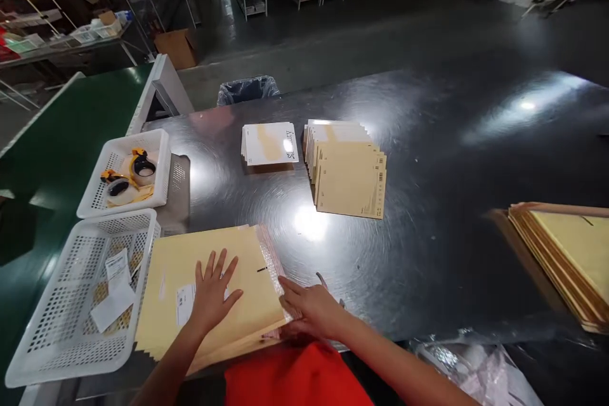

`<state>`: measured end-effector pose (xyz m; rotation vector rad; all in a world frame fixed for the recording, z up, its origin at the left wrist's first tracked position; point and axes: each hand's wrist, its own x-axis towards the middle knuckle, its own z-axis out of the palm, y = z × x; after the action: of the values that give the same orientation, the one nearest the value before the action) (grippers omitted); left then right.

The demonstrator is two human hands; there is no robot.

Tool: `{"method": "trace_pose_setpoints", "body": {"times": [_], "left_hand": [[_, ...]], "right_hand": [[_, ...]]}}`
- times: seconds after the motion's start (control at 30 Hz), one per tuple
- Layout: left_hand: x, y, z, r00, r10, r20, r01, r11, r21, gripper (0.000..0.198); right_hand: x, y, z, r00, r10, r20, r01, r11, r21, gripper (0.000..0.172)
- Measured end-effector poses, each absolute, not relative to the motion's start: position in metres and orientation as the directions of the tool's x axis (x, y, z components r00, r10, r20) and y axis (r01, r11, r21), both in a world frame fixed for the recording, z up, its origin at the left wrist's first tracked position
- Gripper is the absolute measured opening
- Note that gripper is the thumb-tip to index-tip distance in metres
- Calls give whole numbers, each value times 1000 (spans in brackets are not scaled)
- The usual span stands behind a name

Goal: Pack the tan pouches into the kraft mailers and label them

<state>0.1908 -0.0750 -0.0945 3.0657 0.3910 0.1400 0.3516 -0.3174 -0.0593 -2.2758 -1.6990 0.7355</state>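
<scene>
A stack of yellow padded envelopes (pixel 238 254) lies at the table's near edge, its bubble-lined open end toward the right. My left hand (pixel 212 295) rests flat on the top envelope with fingers spread, partly over a white label (pixel 185 303). At the open end, my right hand (pixel 311 309) grips the envelope's edge, some fingers above and others below it; the thumb is hard to make out. Just behind that hand, a dark curved thing (pixel 322 280) shows only in part.
Farther back lie a small white booklet pile (pixel 269 143) and a fanned pile of tan booklets (pixel 349 181). White baskets at left hold tape dispensers (pixel 143 165) and paper slips (pixel 117 292). More padded envelopes (pixel 571 254) sit at right. A lined bin (pixel 248 90) stands beyond the table.
</scene>
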Motion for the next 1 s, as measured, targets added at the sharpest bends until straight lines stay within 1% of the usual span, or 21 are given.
{"method": "trace_pose_setpoints", "body": {"times": [0.07,0.13,0.17,0.2,0.23,0.27,0.3,0.33,0.4,0.43,0.47,0.5,0.53,0.57,0.6,0.63,0.67,0.73,0.77,0.9,1.0], "left_hand": [[190,-73,-96,969,232,79,228,-972,63,64],[192,-72,-95,970,227,82,221,-972,73,64],[192,-71,-94,970,229,87,222,-972,77,64],[192,-70,-94,969,230,90,223,-972,79,64],[192,-69,-94,970,228,90,221,-972,81,64],[192,-67,-94,971,223,85,216,-973,82,64],[191,-66,-93,972,219,79,213,-974,81,64],[190,-66,-92,973,219,75,213,-974,78,63],[189,-69,-88,972,219,91,214,-975,64,62],[189,-71,-84,971,212,112,207,-977,52,61],[190,-75,-81,973,193,130,190,-981,39,59],[191,-79,-77,977,161,139,159,-987,26,59],[192,-83,-74,983,123,136,121,-992,18,58],[194,-87,-73,988,90,124,89,-996,16,57],[195,-91,-72,991,70,110,68,-997,20,55],[196,-93,-73,994,61,96,58,-998,26,54],[197,-94,-75,994,60,86,57,-998,33,53],[197,-94,-80,995,63,80,60,-997,42,51],[197,-94,-82,995,60,77,56,-997,44,52],[195,-92,-86,996,48,69,45,-998,48,56],[195,-93,-88,998,40,55,37,-998,57,63]], "right_hand": [[344,-324,-63,189,943,-274,819,-305,-485,29],[343,-323,-63,198,948,-249,739,-311,-597,19],[347,-322,-61,278,940,-196,655,-335,-677,16],[355,-321,-57,433,893,-122,545,-367,-753,17],[368,-321,-50,624,780,-49,424,-391,-817,20],[386,-324,-41,801,599,12,312,-401,-861,25],[406,-330,-30,922,384,59,224,-403,-887,30],[428,-338,-18,977,189,98,169,-408,-897,36],[464,-359,4,971,-112,210,146,-415,-898,45],[476,-368,11,927,-227,298,175,-440,-881,42],[481,-375,15,883,-262,391,225,-495,-840,37],[479,-377,16,862,-192,469,292,-568,-769,32],[472,-374,12,865,-24,501,375,-632,-678,31],[460,-367,5,867,221,446,470,-657,-589,31],[445,-355,-5,832,469,296,551,-641,-534,32],[429,-340,-17,753,648,118,602,-605,-521,31],[414,-324,-30,663,748,-33,619,-572,-538,28],[389,-297,-54,529,822,-212,601,-539,-590,25],[380,-287,-63,492,834,-248,582,-527,-619,25],[352,-277,-82,438,872,-218,528,-446,-722,28],[335,-269,-88,426,883,-195,614,-441,-655,25]]}}
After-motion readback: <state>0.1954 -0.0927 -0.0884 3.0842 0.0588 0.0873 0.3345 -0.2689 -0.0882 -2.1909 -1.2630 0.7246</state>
